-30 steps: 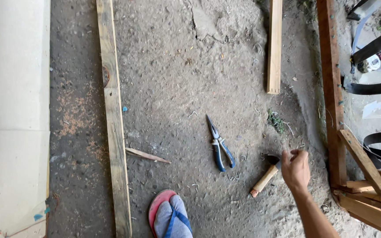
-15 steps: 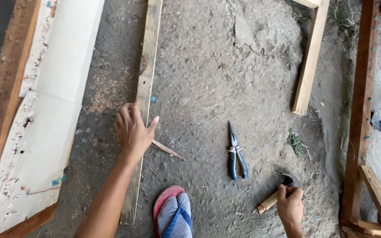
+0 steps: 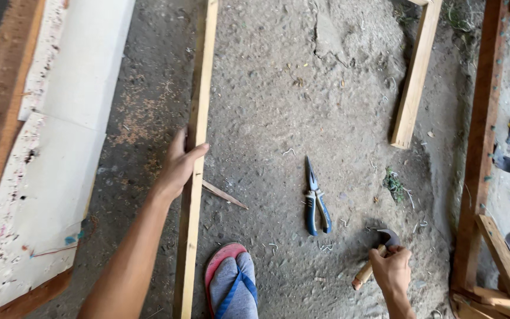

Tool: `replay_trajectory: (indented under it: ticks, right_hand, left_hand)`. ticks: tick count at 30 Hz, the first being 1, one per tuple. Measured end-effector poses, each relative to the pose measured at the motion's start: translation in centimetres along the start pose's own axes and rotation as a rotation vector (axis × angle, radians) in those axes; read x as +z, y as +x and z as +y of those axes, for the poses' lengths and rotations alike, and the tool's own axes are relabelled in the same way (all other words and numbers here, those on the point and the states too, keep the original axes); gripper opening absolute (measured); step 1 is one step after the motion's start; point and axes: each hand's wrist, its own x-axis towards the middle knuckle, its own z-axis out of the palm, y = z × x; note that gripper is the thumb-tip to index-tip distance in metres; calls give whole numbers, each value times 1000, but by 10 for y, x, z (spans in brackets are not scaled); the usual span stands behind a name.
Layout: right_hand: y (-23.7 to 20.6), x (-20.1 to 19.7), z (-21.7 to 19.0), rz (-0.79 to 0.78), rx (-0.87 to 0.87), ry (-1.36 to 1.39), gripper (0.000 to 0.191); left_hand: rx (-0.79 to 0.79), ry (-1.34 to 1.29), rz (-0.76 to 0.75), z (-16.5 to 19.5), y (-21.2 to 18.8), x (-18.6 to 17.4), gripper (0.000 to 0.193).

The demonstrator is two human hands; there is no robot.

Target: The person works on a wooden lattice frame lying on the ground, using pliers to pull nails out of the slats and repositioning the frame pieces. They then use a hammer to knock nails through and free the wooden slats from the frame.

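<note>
The left hand (image 3: 179, 164) clasps the long wooden slat (image 3: 195, 177) lying on the floor. The right hand (image 3: 392, 270) is clamped on a hammer (image 3: 373, 260) beside the pliers (image 3: 315, 198).

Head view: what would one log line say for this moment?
left hand: grips long wooden slat | right hand: holds hammer on dirt ground | pliers: lying between, untouched | flip-flop: beside slat

Single head cam, looks near-straight down at dirt floor (image 3: 302, 88) from standing height. Mid-range framing; own arms enter from bottom edge. No 2nd view, no overlap.
</note>
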Motion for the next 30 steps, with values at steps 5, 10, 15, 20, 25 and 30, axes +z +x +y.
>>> replay_trajectory:
  ticks: [5,10,15,20,25,30]
  right_hand:
    - [6,-4,8,-53,153,513,58]
    - [-9,-18,-16,-35,200,590,62]
    - [-38,-37,-73,-81,16,605,50]
    - [-70,-49,-124,-295,-155,702,32]
    - [-93,-47,-147,-434,-226,586,40]
    - [-100,-34,-149,-417,-234,468,21]
  left_hand:
    - [-10,-364,-112,3,-55,-8,44]
    - [-41,-230,-204,-17,-121,-17,37]
    - [-173,45,-240,-49,-174,-27,71]
    - [-181,507,-158,-61,-189,-31,61]
    - [24,921,-47,-56,-190,-16,57]
    - [91,939,-54,-46,-149,3,66]
